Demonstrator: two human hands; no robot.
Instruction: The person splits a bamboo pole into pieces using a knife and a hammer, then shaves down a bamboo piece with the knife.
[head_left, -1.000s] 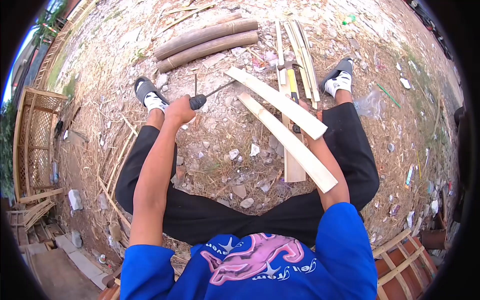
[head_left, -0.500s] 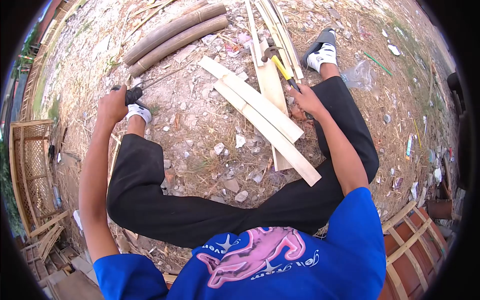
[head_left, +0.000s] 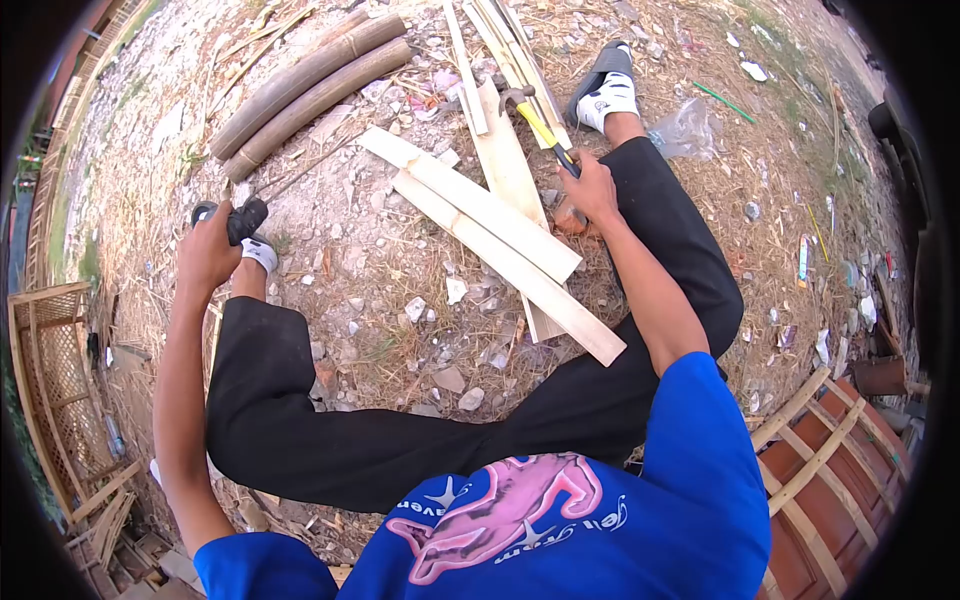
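Observation:
My left hand (head_left: 208,248) is closed around the black handle (head_left: 244,222) of a long, thin tool, beside my left foot. Its narrow shaft or blade points away to the upper right; I cannot tell its exact kind. In my right hand (head_left: 590,188) is a claw hammer (head_left: 540,128) with a yellow and black handle, held near my right knee, its head over the pale wooden strips. Between my legs, two flat bamboo slats (head_left: 510,262) lie side by side across a wider board (head_left: 505,155). A reddish brick piece (head_left: 570,217) sits beside my right hand.
Curved bamboo poles (head_left: 310,100) lie ahead on the left. More thin strips (head_left: 515,60) lie beyond the hammer. A clear plastic bag (head_left: 685,130) rests by my right foot. Stones and straw litter the ground. Wooden lattice frames (head_left: 60,390) stand at left, a slatted piece (head_left: 825,470) at right.
The whole view has shifted, so the ground things appear further left. The hammer has moved slightly away from me relative to the slats. Both hands keep their hold.

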